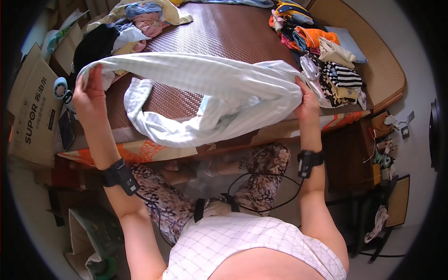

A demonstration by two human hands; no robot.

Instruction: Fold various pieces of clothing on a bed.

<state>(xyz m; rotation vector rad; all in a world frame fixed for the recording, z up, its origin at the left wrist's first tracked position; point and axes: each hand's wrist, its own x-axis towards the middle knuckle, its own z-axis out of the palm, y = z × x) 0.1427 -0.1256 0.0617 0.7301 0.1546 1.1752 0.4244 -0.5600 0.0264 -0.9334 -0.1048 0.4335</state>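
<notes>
Stretched between my two hands is a pale white-and-mint striped garment, held up over the near edge of the bed. My left hand grips the end of one long tube-like part of it. At the other side, my right hand is closed on the bunched end of the cloth. A second long part hangs in a loop below and rests partly on the brown woven mat. Whether these parts are legs or sleeves cannot be made out. Some fingers of both hands are hidden by the cloth.
A loose heap of clothes lies at the far left of the bed. Folded clothes are stacked at the right. A cardboard box and a small light-blue fan stand at the left. Dark cables run from my wrist bands.
</notes>
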